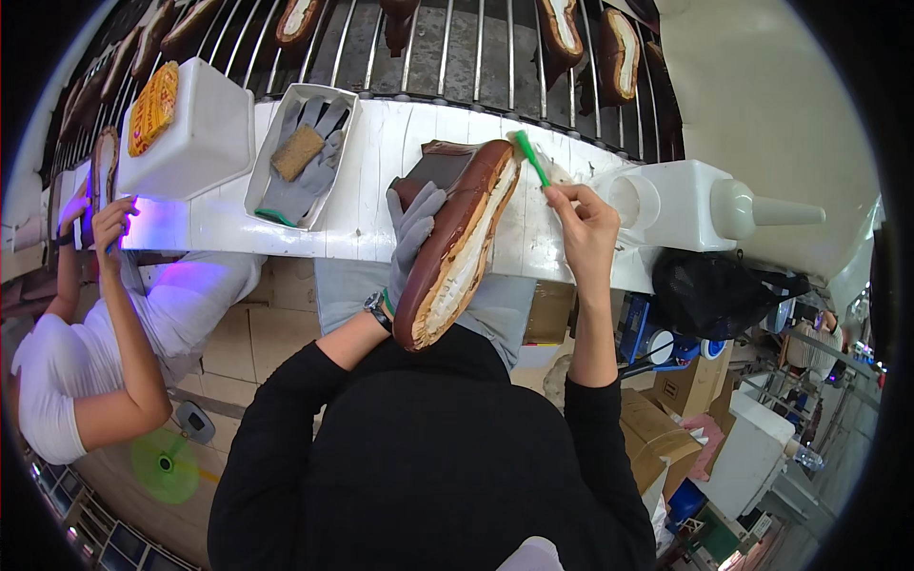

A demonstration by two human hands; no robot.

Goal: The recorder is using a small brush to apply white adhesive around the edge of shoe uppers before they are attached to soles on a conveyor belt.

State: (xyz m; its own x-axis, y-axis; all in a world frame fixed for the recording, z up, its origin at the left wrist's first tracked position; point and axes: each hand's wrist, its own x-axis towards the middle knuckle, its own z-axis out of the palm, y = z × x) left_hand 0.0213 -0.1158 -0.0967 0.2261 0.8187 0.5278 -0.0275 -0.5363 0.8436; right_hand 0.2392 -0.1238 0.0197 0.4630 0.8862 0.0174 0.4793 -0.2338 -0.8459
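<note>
My left hand (411, 228), in a grey glove, grips a brown leather shoe (428, 252) from its left side. The shoe's underside is turned up toward me and shows a whitish coated middle inside a tan, rough border. Its dark shaft (433, 169) rests over the white bench. Bare, my right hand (586, 224) pinches a small brush with a green handle (535, 164). The brush's far end is close to the shoe's upper tip; whether it touches cannot be made out.
A white container with a round opening (633, 202) stands right on the bench (371, 143). Left are a tray (350, 128) of grey gloves and a sponge, and a white box (214, 124). Beyond, several shoes (619, 57) lie on a metal roller rack. A co-worker (105, 371) handles a shoe at left.
</note>
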